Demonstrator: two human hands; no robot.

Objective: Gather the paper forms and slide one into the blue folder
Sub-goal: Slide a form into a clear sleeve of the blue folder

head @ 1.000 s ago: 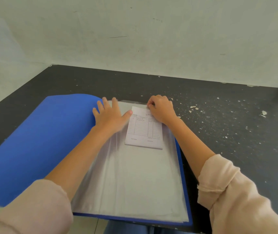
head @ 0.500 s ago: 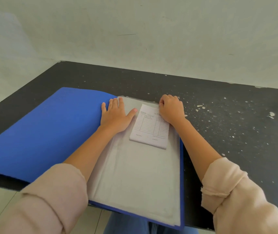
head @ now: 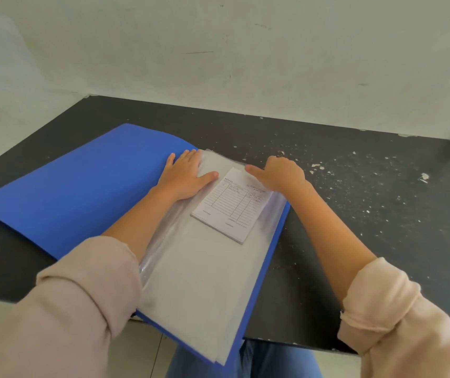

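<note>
The blue folder [head: 81, 192] lies open on the dark table, its cover spread to the left. On its right half is a pile of clear plastic sleeves [head: 199, 282]. A small stack of white printed forms [head: 232, 205] rests on the top sleeve near its far end. My left hand [head: 185, 178] presses flat on the sleeves by the spine, fingers apart. My right hand [head: 281, 173] is curled over the sleeve's far edge just beyond the forms, thumb stretched left. The film seems to cover the forms' right corner.
The black table [head: 368, 227] is flecked with white chips of paint on the right. A pale wall [head: 245, 64] closes it off at the back. The folder's near end overhangs the table edge above my jeans [head: 273, 361].
My right thumb has stretched out to the left along the sleeve's far edge. The view has shifted, so the folder now lies more slanted. My left hand stays flat in place.
</note>
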